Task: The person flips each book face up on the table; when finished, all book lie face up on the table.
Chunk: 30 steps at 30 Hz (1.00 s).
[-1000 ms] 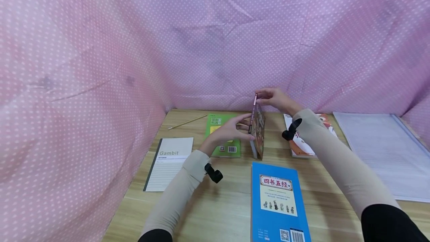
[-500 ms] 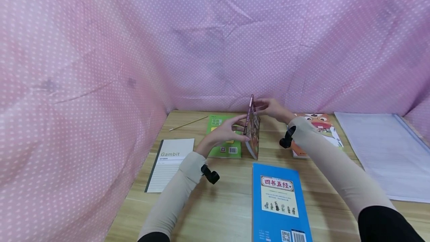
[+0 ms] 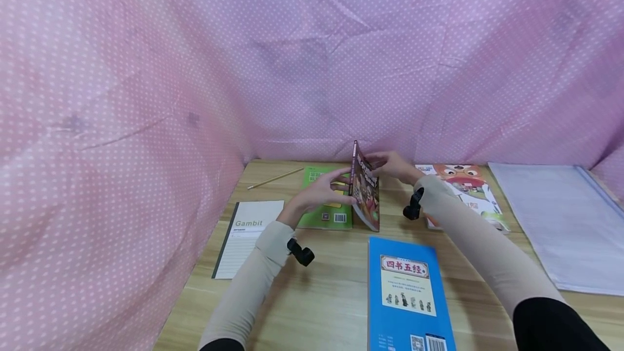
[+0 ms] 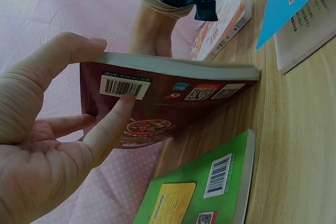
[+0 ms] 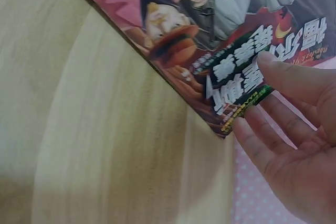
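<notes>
A dark red book with an illustrated cover stands on edge, leaning left at the middle back of the table. My left hand holds it at its near side. In the left wrist view, the thumb hooks over the page edge while a finger lies on the back cover by the barcode. My right hand is at the front cover, its fingers loosely extended. The right wrist view has its thumb on the cover's lettering and the other fingertips at the cover's edge. Beneath my left hand lies a green book.
A blue book lies face up at the front. To the left are a Gambit notebook and a pencil. Rightward lie a white and orange book and a translucent plastic folder. Pink dotted cloth hangs behind.
The red book has shifted left and tilted, so its front cover shows more. My left hand moved left with it. My right hand has slid from its top edge down onto the cover.
</notes>
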Motion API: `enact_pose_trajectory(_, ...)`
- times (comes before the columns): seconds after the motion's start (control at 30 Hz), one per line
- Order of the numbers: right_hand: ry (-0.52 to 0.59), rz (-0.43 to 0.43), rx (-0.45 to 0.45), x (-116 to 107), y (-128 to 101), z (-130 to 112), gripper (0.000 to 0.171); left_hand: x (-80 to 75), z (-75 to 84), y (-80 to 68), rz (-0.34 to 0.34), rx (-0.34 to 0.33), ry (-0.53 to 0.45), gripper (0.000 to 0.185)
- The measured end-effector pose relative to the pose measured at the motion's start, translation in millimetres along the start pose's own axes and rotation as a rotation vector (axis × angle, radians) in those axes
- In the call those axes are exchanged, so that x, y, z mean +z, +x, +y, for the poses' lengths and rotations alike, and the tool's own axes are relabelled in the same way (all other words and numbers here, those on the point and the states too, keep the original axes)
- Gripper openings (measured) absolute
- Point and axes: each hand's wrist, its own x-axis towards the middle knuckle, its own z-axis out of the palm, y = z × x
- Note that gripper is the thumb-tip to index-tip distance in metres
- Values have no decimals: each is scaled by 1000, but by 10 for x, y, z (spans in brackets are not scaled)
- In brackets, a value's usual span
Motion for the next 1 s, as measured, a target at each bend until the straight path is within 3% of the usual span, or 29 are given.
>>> enact_pose_trajectory(0.47, -146, -40, 100, 39, -16, 31, 60, -47, -42, -36, -18, -17, -17, 80)
enact_pose_trajectory(0.77, -193, -72, 101, -6, -46, 74, 62, -51, -123, -57, -35, -20, 18, 75)
enact_pose_trajectory(1.0, -247, -67, 85, -77, -127, 107, 62, -3, -175, -44, -28, -58, 21, 80)
